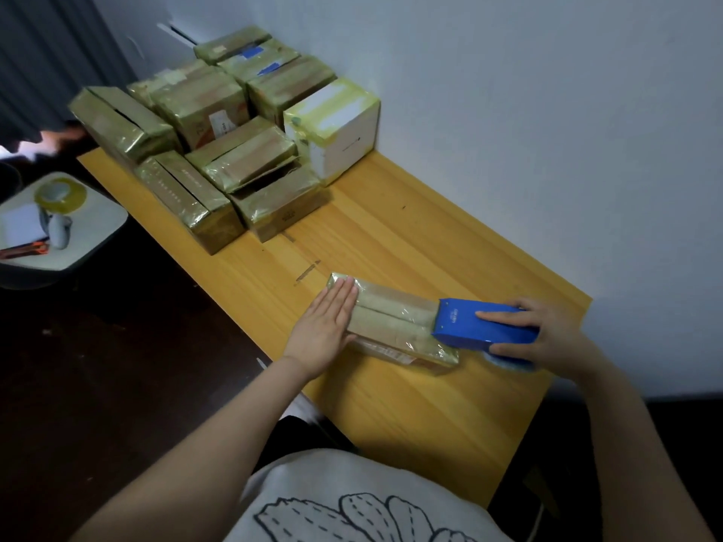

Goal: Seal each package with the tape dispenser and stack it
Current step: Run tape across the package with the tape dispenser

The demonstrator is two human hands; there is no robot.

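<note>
blue tape dispenser (485, 323) gripped in our right hand (547, 334); left hand (326, 326) lies flat, pinning the package (391, 320). we keep pressure steady, pull straight.

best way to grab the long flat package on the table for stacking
Probably across its narrow width near the middle, from above: the package lies flat with both long sides free, while the tape dispenser sits on one end.
</note>
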